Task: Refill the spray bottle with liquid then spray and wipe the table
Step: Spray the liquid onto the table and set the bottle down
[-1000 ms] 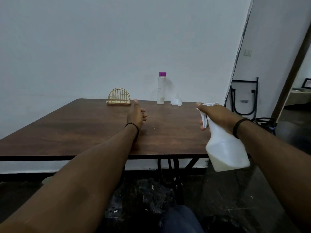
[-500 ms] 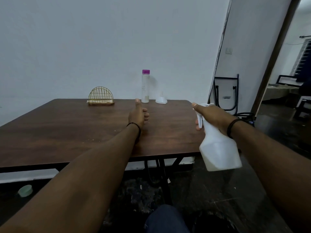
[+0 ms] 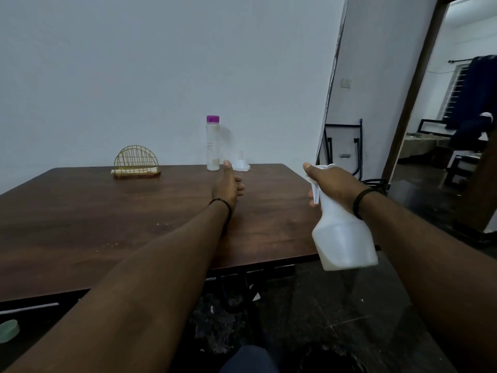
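One white spray bottle, milky liquid low inside, upright in right hand.

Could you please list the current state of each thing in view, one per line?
spray bottle: held off the table's right edge, a little liquid at its bottom.
right hand: grips the spray bottle's neck.
left hand: over the table, thumb out, fingers curled, holding nothing.
clear bottle: upright, purple cap on, nearly empty.
funnel: standing spout up.
napkin holder: upright.
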